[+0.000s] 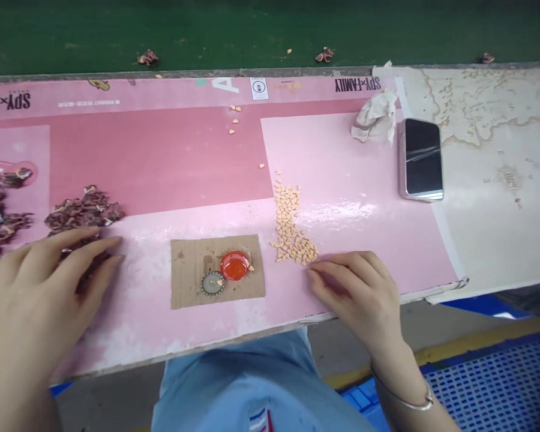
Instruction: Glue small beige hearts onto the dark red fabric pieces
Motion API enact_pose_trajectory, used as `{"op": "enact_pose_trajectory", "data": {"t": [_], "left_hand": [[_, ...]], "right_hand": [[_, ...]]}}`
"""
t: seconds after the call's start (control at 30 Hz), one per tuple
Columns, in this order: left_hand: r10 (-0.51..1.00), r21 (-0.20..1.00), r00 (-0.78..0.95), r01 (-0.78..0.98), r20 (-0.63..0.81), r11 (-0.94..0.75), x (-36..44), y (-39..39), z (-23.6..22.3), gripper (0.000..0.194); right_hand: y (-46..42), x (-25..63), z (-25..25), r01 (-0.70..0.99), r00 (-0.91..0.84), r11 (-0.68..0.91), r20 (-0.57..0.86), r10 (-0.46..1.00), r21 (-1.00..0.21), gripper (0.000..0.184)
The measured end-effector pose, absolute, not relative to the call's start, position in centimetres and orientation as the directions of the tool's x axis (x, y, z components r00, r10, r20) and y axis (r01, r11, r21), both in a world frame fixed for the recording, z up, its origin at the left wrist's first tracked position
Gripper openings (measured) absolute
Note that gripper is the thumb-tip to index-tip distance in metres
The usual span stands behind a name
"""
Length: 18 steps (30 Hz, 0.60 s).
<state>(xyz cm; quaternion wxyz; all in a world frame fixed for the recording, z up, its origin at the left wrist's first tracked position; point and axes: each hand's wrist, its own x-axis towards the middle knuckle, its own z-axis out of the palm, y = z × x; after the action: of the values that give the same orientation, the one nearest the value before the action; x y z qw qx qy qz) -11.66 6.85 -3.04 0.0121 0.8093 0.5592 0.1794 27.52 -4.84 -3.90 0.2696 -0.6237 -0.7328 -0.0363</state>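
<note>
My left hand (54, 282) rests over a pile of dark reddish, crinkled dried pieces (83, 209), fingers stretched and apart at its near side. Its palm hides part of the pile. At the lower right edge of a patch of small tan heart-shaped pieces (288, 228), my right hand (360, 294) has thumb and index finger closed together. What lies between those fingertips, if anything, is hidden. Between my hands lies a cardboard piece (186, 282) bearing a small red dish (234, 266) and a metal bottle cap (212, 284), with a few tan bits on them.
More dried pieces (0, 222) lie at the far left. A phone (423, 159) and crumpled tissue (375, 117) sit at the right. Beyond the pink sheet (162, 162) runs a green surface (234, 36) with scattered pieces. A blue perforated crate (499, 384) stands below right.
</note>
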Motion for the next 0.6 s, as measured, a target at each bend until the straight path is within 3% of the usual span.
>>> {"op": "enact_pose_trajectory", "data": {"t": [0.07, 0.33, 0.6], "left_hand": [[0.882, 0.206, 0.345, 0.883, 0.322, -0.421, -11.5, 6.6, -3.4, 0.019], [0.856, 0.249, 0.384, 0.842, 0.348, -0.479, -10.8, 6.1, -2.9, 0.021], [0.855, 0.077, 0.375, 0.901, 0.357, -0.428, -10.2, 4.6, -2.0, 0.023]], "right_hand": [[-4.6, 26.9, -4.0, 0.943, -0.09, 0.224, 0.458, 0.884, -0.247, 0.013], [-3.8, 26.0, -4.0, 0.956, -0.11, 0.224, 0.475, 0.873, -0.191, 0.019], [-3.5, 26.5, -4.1, 0.907, -0.15, 0.305, 0.453, 0.879, -0.291, 0.014]]}}
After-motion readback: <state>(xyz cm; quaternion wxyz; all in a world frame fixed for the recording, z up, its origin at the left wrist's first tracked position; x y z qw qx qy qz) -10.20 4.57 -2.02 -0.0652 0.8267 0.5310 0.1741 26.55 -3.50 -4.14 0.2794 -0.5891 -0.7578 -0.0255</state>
